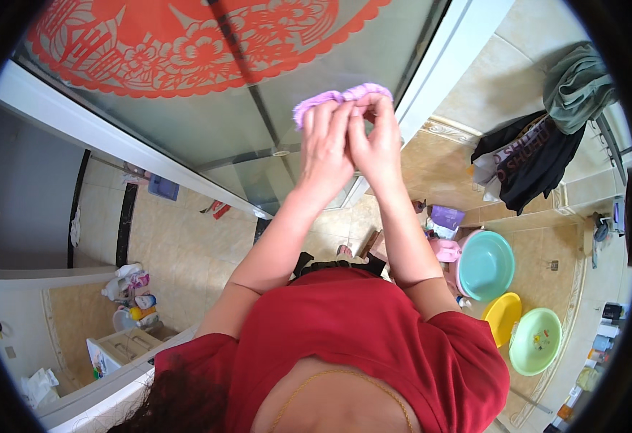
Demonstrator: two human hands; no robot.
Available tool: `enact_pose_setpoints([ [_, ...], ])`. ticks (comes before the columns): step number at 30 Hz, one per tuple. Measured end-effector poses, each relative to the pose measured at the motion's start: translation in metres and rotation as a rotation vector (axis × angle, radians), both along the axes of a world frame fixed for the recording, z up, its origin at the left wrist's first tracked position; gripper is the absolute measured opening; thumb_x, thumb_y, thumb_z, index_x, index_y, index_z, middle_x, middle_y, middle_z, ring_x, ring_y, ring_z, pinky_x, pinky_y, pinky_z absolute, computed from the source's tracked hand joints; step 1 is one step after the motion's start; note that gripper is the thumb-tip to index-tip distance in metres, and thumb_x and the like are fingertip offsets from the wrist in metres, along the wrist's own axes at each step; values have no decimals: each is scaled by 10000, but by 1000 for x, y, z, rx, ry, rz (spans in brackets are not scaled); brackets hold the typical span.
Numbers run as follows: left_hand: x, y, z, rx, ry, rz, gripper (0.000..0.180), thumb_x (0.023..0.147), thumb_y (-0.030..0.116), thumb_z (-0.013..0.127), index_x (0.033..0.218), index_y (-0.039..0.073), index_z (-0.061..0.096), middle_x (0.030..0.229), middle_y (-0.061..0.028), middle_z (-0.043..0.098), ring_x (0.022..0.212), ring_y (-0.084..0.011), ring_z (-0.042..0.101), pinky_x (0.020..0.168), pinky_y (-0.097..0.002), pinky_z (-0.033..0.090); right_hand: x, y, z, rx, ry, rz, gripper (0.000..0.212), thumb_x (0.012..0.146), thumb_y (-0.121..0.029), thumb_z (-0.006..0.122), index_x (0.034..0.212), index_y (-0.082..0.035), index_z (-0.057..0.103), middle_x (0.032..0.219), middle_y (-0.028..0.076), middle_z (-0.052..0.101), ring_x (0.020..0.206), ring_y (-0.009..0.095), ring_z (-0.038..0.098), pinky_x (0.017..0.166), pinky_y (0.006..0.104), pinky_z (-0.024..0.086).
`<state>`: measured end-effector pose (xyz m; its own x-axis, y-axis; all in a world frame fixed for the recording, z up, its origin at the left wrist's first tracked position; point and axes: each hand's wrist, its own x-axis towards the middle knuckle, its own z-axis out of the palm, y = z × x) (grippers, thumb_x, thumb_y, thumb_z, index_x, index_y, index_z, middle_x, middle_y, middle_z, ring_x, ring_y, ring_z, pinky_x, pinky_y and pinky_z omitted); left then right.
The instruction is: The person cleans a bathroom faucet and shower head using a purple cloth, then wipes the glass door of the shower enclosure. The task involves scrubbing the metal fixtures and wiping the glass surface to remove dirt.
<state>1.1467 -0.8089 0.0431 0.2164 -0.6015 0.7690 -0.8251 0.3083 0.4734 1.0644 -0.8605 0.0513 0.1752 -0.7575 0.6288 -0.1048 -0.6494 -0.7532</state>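
Both arms reach forward to a framed glass door point(229, 123), where a purple cloth point(323, 98) is bunched at my fingertips. My left hand point(325, 148) presses its bent fingers on the cloth's near side. Right beside it, thumbs close together, my right hand point(377, 144) grips the cloth's right end with curled fingers. The cloth lies on or very near the pane, close to the white door frame point(442, 65). Above my hands a red paper-cut decoration point(207, 50) covers the upper glass. The cloth's far side is hidden.
Dark and grey-green clothes point(539, 155) hang on the right wall. Lower right are a turquoise basin point(486, 265), a yellow basin point(502, 317) and a light green basin point(536, 341). Several bottles point(139, 303) stand at lower left beside a small cabinet point(124, 346). Tiled floor point(179, 231) shows beyond the door.
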Motion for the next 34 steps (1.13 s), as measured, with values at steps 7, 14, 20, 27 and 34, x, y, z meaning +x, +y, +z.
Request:
enact_pose_setpoints([
  [7,-39,-22,-5,70,24,-65,480,755,46,649,1217,3,527,1159,-155,504,1054,-359,461,909,-441,409,-39,-18,-3,9,-30,-26,156,850,-10,575,985,20,501,877,138,576,779,244,586,731,345,492],
  [14,-16,-3,-1,132,79,-130,504,762,12,621,1250,1,493,1188,-163,492,1104,-365,454,937,-443,405,-15,-6,-2,-106,64,-117,163,799,6,578,946,14,505,867,141,552,804,279,550,734,376,464],
  [20,41,34,-7,64,74,4,458,777,29,624,1220,19,507,1167,-161,503,1082,-370,472,917,-449,413,46,32,0,-98,65,6,174,778,-15,604,921,3,507,856,133,545,795,288,539,724,386,452],
  [27,117,87,-12,9,106,221,325,842,88,555,1158,14,533,1130,-171,529,1076,-369,488,927,-435,391,125,83,0,-72,102,215,193,772,-31,616,944,-11,530,859,129,548,820,293,551,737,395,458],
  [34,193,138,-22,43,94,400,365,787,66,575,1146,34,516,1109,-172,529,1076,-378,482,935,-455,383,200,129,-5,-70,141,422,246,768,-26,581,1010,-11,536,933,157,547,904,324,532,785,419,454],
])
